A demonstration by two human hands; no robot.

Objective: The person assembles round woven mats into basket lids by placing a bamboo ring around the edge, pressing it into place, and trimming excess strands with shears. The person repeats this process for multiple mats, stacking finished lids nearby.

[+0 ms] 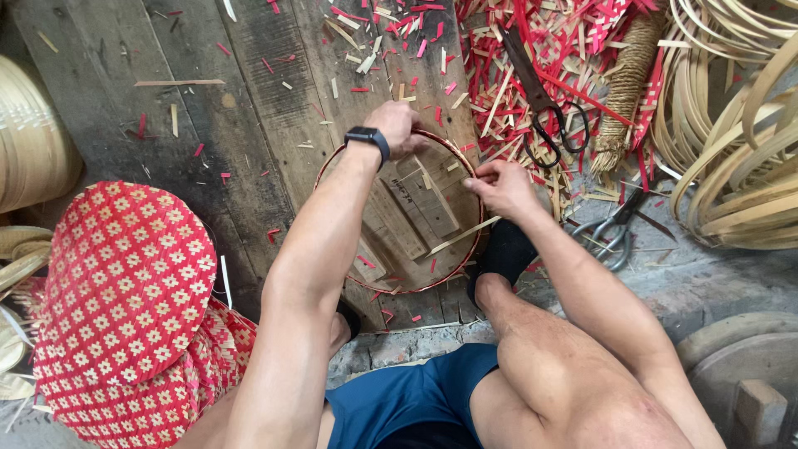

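A thin round hoop [391, 287] of red and tan strip lies on the dark wooden boards in front of me. My left hand [397, 126], with a black band on its wrist, grips the hoop's far rim. My right hand [501, 186] pinches the hoop's right side, where a loose tan strip end [461, 237] sticks inward. My foot in a black sock [504, 252] rests against the hoop's lower right edge.
A stack of red-and-white woven round mats [125, 308] sits at lower left. Red and tan offcuts [499, 75] litter the boards beyond. Black shears [553, 125], grey scissors [611, 233], a twine-wrapped bundle [623, 83] and coiled bamboo strips [731, 141] lie at right.
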